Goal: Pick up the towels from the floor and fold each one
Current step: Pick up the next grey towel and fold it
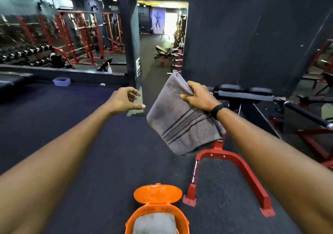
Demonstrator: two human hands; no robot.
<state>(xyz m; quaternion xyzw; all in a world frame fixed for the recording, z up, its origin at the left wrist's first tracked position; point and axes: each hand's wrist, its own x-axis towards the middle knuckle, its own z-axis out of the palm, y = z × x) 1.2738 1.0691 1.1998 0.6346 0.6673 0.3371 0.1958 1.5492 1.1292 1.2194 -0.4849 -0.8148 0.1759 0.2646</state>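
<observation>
A grey towel (177,123) with dark stripes hangs folded in the air in front of me. My right hand (196,96) grips it near its upper edge, fingers curled over the cloth. My left hand (126,99) floats just left of the towel with loosely curled fingers, holding nothing and not touching the cloth. Below, at the bottom centre, an orange bin (137,217) stands on the floor with its lid (157,194) flipped open; a pale grey towel (155,223) lies inside it.
A red-framed gym bench (228,163) stands to the right on dark carpet (81,143). A black pillar (130,41) rises ahead, a mirror with racks to the left. A small translucent box (61,81) sits on the floor far left.
</observation>
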